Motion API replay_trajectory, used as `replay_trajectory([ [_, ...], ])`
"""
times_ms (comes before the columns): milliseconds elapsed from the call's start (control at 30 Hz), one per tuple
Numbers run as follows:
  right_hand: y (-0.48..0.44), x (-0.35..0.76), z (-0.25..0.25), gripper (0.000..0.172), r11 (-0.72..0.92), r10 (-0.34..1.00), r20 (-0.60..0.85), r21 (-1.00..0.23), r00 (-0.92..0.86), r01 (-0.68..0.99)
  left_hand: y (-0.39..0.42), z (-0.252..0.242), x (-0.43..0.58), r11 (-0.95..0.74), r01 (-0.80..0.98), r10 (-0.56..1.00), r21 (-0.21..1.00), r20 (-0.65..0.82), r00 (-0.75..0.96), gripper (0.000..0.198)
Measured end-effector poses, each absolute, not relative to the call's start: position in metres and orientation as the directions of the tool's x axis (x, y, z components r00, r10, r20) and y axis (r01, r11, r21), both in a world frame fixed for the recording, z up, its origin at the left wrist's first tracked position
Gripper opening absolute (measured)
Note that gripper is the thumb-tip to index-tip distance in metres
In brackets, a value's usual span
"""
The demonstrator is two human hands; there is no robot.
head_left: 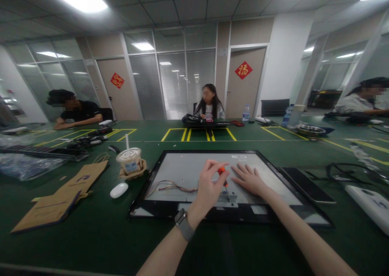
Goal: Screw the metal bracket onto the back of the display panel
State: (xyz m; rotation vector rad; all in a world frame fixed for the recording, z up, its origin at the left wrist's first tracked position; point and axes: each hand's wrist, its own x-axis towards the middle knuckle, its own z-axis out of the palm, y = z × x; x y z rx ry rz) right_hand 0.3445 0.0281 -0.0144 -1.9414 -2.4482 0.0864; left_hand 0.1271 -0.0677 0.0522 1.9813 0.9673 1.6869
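A flat display panel (182, 166) with a black frame and grey metal back lies in front of me. My left hand (212, 181), with a watch on its wrist, pinches the orange handle of a screwdriver (223, 170). The screwdriver stands nearly upright, its shaft pointing down at a small metal bracket (229, 198) near the panel's close edge. Whether the tip sits in a screw is too small to tell. My right hand (249, 179) rests flat on the panel's back with fingers spread. Thin wires (173, 185) run across the panel left of my left hand.
Left of the panel are an iced drink cup (130, 162), a white mouse (118, 190) and a brown paper bag (69, 187). To the right lie a black phone (305, 183), cables and a white device (369, 203). Several people sit around the green table (100, 239).
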Motion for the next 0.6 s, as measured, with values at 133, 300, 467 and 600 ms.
replay_trajectory([
  [133, 0.0262, 0.3438, -0.0118, 0.071, 0.230, 0.973, -0.019, -0.048, -0.231, 0.972, -0.0703, 0.0566, 0.1271, -0.714, 0.204, 0.699, 0.670, 0.698, 0.157, 0.037],
  [300, 0.0247, 0.3434, -0.0096, 0.071, 0.230, 0.973, -0.030, -0.039, -0.231, 0.973, -0.0705, 0.0595, 0.1279, -0.714, 0.235, 0.695, 0.659, 0.709, 0.122, 0.024],
  [467, 0.0259, 0.3438, -0.0097, 0.072, 0.225, 0.973, -0.041, -0.054, -0.228, 0.973, -0.0707, 0.0572, 0.1278, -0.698, 0.243, 0.708, 0.674, 0.700, 0.093, 0.024],
  [600, 0.0262, 0.3437, -0.0107, 0.072, 0.218, 0.975, -0.037, -0.040, -0.220, 0.975, -0.0703, 0.0576, 0.1278, -0.705, 0.163, 0.709, 0.690, 0.686, 0.161, 0.035],
])
